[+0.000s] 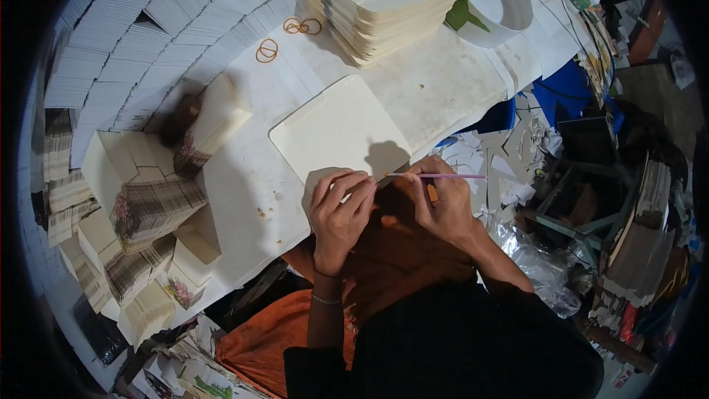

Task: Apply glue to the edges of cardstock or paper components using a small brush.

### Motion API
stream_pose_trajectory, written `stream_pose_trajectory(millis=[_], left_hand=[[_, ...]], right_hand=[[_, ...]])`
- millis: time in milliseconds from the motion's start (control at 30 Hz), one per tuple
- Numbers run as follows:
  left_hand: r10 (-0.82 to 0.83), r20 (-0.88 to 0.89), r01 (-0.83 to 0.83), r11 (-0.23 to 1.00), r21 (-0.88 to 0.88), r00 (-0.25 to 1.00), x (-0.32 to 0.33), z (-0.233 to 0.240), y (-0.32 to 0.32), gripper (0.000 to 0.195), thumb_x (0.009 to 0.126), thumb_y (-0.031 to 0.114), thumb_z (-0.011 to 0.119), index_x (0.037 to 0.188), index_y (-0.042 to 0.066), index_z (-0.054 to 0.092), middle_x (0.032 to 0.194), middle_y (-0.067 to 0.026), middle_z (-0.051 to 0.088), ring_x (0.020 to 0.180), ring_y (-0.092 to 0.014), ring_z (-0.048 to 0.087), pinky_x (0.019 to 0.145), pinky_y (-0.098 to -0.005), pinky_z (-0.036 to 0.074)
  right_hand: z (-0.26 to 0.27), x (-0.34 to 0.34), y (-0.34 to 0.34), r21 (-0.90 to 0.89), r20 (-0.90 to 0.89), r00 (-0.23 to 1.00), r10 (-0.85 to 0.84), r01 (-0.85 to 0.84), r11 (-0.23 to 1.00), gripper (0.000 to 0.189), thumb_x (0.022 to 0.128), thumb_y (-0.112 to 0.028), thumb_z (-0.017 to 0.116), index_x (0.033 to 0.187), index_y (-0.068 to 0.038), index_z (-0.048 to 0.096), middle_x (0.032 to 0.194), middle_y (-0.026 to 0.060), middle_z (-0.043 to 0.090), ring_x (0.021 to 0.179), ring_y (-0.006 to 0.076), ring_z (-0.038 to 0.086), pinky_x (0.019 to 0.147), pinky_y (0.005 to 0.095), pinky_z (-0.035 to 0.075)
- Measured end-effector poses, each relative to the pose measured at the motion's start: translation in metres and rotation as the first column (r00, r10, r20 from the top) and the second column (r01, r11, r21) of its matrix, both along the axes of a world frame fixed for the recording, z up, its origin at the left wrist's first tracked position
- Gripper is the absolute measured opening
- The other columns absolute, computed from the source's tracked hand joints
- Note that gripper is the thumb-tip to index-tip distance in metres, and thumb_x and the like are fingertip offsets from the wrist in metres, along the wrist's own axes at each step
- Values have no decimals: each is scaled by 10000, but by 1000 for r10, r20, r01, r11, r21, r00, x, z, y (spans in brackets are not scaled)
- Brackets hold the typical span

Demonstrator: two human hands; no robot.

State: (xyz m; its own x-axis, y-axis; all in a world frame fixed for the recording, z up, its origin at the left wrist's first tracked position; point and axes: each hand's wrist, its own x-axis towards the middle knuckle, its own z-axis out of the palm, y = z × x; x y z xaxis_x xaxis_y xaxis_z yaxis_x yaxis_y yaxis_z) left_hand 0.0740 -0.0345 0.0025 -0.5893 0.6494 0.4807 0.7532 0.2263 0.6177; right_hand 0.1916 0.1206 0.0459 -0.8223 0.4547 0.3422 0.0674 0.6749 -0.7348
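Observation:
My right hand [446,199] holds a thin brush with a pink handle [454,176] between thumb and fingers, its tip pointing left at the near edge of a cream sheet or board with rounded corners [343,127]. My left hand [340,210] rests over the same near edge, fingers bent and close to the brush tip. Whether its fingertips pinch something small cannot be told. The cream piece lies flat on the pale table [243,221], and a shadow falls on it by the brush.
A stack of cream sheets [388,5] stands at the back beside a white round tub [498,5]. Rubber bands [267,51] lie left of it. Printed stacks [158,210] crowd the left side; white paper stacks [127,44] line the back left. Paper scraps [504,177] lie at the right.

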Motion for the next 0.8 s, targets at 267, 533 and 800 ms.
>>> stream_pose_trajectory(millis=[267, 533, 800], left_hand=[[2, 13, -2, 1000, 9, 1000, 0, 0, 1, 193, 749, 11, 852, 918, 79, 787, 1005, -14, 721, 968, -242, 673, 832, -370, 551], [13, -4, -13, 1000, 14, 1000, -1, 1, 1, 192, 743, 18, 859, 910, 82, 787, 1001, -17, 724, 958, -246, 675, 827, -372, 549], [7, -8, -7, 1000, 21, 1000, 0, -1, 2, 204, 738, 3, 850, 916, 79, 784, 1005, -16, 726, 960, -246, 675, 829, -370, 547]], right_hand=[[-4, 1, 8, 54, 5, 1000, -31, 31, 998, 130, 917, 36, 706, 998, 50, 605, 901, 194, 648, 732, 355, 662, 604, 404, 505], [5, 2, 10, 62, -11, 998, -66, 67, 996, 134, 917, 53, 694, 1008, 40, 597, 884, 180, 657, 716, 325, 676, 611, 376, 522], [-7, -1, -7, -31, -51, 999, -10, 9, 999, 143, 902, 38, 718, 999, 36, 612, 919, 179, 667, 723, 345, 670, 600, 403, 510]])
